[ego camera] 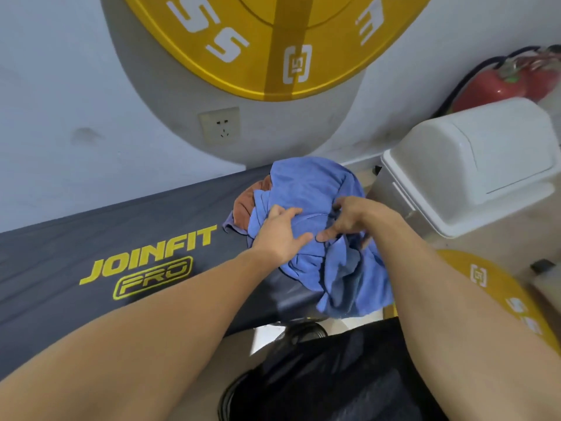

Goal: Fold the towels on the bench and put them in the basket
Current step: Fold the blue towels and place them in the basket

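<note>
both hands on crumpled blue towels [315, 183] piled at the bench [91, 253] right end, over its front edge. left hand [280, 235] flat, fingers straight; right hand [349, 220] fingers pinch cloth. step: separating one. next: pull free, spread flat.

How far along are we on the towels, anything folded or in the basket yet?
Nothing looks done: the blue towels lie in a crumpled heap on the bench, with a brown towel tucked beneath. In hand: the left hand and right hand are both on the heap, seemingly picking out a towel. Left: all the folding, and moving them to the basket, which I can't clearly identify here.
</note>
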A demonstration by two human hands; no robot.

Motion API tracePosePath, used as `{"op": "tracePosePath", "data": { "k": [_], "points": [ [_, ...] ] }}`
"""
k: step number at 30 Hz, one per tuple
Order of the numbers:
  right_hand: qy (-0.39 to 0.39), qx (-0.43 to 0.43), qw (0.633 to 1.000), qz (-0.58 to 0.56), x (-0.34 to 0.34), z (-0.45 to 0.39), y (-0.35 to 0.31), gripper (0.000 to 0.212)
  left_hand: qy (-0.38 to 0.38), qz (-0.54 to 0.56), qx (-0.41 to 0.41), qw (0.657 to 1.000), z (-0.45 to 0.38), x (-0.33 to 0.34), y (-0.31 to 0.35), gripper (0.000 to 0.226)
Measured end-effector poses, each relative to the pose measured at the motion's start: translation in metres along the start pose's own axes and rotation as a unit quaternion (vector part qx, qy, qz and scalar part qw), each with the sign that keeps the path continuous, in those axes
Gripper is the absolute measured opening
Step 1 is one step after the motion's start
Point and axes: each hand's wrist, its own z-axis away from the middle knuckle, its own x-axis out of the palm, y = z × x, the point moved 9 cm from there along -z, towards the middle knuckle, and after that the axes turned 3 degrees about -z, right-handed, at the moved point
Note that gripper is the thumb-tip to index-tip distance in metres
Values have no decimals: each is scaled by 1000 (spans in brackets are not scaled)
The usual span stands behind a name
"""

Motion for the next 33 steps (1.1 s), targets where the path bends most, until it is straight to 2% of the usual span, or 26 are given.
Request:
{"op": "tracePosePath", "data": {
  "k": [3,7,10,14,16,19,22,24,25,26,27,29,30,33],
  "points": [
    [17,-17,996,-81,3,-5,8,57,28,-23,0,999,-7,-1,1,55],
    [66,-57,975,-206,-14,-8,6,28,53,-43,-13,998,-9,-5,-1,31],
    [75,-90,958,-261,-26,-4,6,23,57,-11,-7,998,-14,-14,-1,25],
    [98,-111,928,-342,-43,10,13,26,55,-21,34,998,-13,-42,2,31],
    [143,-140,898,-392,-57,22,12,28,85,-21,57,994,-7,-63,4,30],
    [223,-242,826,-458,-81,52,-6,30,107,22,50,993,4,-88,-5,30],
    [309,-365,766,-429,-98,94,-38,29,131,67,19,989,15,-113,-22,33],
    [330,-434,739,-396,-98,117,-61,29,168,88,7,982,24,-128,-36,33],
    [333,-458,738,-368,-96,122,-70,29,185,92,-1,978,29,-134,-43,34],
    [330,-465,754,-328,-91,122,-78,28,191,93,-10,977,34,-136,-51,35],
    [318,-449,788,-274,-84,115,-83,27,182,93,-23,979,37,-135,-60,37],
    [277,-358,880,-143,-66,85,-82,27,133,95,-57,985,42,-122,-77,48],
    [256,-302,914,-86,-58,70,-75,29,109,96,-73,987,44,-113,-83,53],
    [182,-182,966,9,-37,36,-54,53,90,94,-93,987,49,-95,-88,53]
  ]
}}
